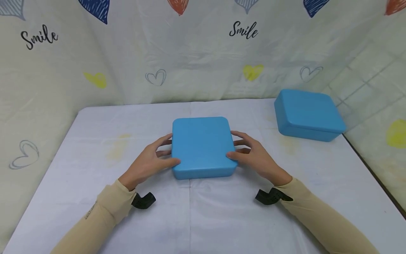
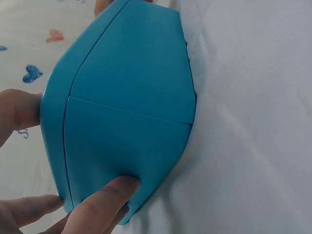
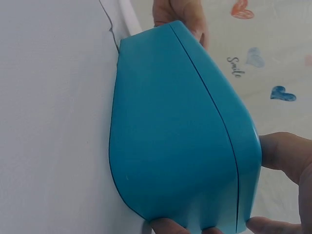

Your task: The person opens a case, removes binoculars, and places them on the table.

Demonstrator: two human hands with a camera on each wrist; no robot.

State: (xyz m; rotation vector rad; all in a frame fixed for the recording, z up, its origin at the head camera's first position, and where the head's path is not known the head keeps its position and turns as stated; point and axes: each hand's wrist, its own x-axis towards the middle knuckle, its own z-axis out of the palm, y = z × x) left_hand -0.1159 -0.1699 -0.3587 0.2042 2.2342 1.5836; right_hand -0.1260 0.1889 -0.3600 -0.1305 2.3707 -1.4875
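Observation:
A blue box (image 1: 203, 146) with rounded corners and a plain lid sits in the middle of the white table, held from both sides. My left hand (image 1: 150, 158) grips its left side, thumb over the top edge and fingers along the wall. On the right side my right hand (image 1: 255, 153) grips it likewise, thumb at the near right corner of the lid. A thin seam between lid and body runs round the box (image 2: 126, 87) in the left wrist view. The right wrist view shows the box (image 3: 175, 122) with its lower edge at the tablecloth.
A second blue box (image 1: 309, 113) stands at the table's back right corner. White cloth covers the table (image 1: 203, 215), with a crease down its middle. Behind it hangs a pale curtain (image 1: 196, 49) printed with hearts and the word Smile.

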